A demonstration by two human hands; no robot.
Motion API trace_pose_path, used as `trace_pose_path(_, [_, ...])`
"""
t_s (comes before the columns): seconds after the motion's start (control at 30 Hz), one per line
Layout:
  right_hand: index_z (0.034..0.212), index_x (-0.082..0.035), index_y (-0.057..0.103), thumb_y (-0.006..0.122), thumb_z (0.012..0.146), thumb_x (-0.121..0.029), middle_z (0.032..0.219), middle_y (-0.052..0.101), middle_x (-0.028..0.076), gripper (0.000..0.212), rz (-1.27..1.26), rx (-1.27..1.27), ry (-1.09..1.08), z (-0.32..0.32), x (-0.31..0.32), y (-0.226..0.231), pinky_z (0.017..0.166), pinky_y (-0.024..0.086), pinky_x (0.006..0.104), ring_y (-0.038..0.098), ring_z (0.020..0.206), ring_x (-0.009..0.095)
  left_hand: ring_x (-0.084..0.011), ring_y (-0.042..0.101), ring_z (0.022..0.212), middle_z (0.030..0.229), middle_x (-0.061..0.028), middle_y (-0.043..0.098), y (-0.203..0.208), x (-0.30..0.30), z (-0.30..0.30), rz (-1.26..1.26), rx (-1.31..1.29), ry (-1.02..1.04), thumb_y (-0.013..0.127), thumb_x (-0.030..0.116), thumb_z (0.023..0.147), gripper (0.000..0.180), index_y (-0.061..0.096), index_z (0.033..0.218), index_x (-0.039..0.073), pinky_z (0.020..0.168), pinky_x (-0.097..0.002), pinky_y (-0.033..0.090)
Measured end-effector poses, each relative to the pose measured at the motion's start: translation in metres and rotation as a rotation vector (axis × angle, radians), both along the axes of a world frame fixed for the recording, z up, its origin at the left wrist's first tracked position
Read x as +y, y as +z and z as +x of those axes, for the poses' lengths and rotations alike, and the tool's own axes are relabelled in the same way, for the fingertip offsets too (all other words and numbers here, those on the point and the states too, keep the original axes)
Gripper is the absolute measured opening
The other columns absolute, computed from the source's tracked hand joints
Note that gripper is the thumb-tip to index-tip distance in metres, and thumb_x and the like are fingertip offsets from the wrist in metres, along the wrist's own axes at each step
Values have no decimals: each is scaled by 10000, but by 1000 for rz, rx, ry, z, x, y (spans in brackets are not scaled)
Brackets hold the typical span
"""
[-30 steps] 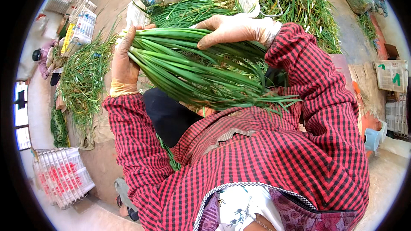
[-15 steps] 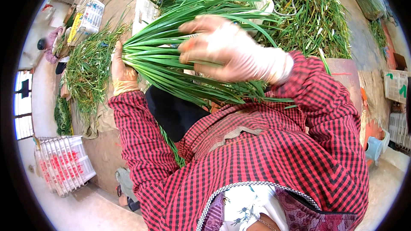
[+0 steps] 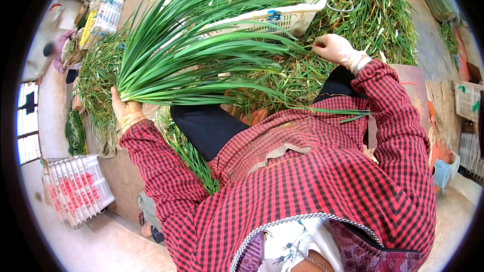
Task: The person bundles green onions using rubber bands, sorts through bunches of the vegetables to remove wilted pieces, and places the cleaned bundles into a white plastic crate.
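**Left of centre, a left hand grips a fanned bunch of long green leaves**

Across the upper middle of the frame, the bunch spreads from its pale base at left toward the upper edge and the right. The left hand is clamped on that base; most of its fingers are hidden by the leaves and the angle.

Right of centre, well apart from the left hand, the right hand has its fingers curled together at the tips. One thin strand ends just beside them; I cannot tell whether they pinch it.

Behind the bunch, at upper centre, stands a white crate with more leaves in it; some of the fan crosses in front of its near wall. Upper right of the frame, a heap of loose leaves lies beside the crate.

Below the bunch are a dark trouser leg and a red-and-black checked garment, with a narrow leaf across it at centre right. Lower left, white trays stand close together; upper left, another person is near a second heap.
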State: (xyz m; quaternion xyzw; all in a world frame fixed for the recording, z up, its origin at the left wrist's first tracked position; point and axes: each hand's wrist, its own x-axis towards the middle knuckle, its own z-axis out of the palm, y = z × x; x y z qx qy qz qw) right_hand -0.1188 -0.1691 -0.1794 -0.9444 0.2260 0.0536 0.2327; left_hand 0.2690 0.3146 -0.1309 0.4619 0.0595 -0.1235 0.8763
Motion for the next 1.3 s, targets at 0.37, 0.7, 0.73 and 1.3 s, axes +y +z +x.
trace_pose_path(0.37, [1196, -4, 623, 649, 846, -518, 1111, 678, 163, 622, 828, -106, 94, 75, 147, -35, 906, 474, 357, 644, 1016, 273, -340, 552, 1173, 1289, -161, 596, -18, -23, -15, -9, 88, 36, 493, 388, 1000, 482, 561, 1274, -2, 1038, -479, 425])
trace_pose_path(0.7, [1163, -42, 655, 551, 951, -276, 831, 684, 64, 333, 914, -90, 14, 46, 111, -11, 591, 493, 265, 603, 631, 88, -329, 535, 1197, 1316, -147, 581, -35, 9, -37, 134, 92, 212, 492, 389, 999, 466, 557, 1304, 43, 1046, -480, 419])
trace_pose_path(0.73, [1172, -49, 658, 558, 944, -298, 844, 692, 105, 351, 462, 45, 218, 36, 84, -13, 634, 517, 283, 653, 721, 106, -330, 537, 1196, 1319, -148, 579, -38, 16, -34, 156, 62, 222, 496, 382, 998, 462, 557, 1305, 43, 1049, -478, 418])
trace_pose_path(1.3, [1058, -111, 693, 653, 860, -357, 919, 684, 97, 318, 42, -468, 252, 75, 125, 11, 770, 534, 375, 665, 888, 296, -341, 538, 1203, 1344, -150, 564, -39, 0, -49, 143, -5, 116, 468, 396, 998, 481, 546, 1316, 44, 1049, -510, 405])
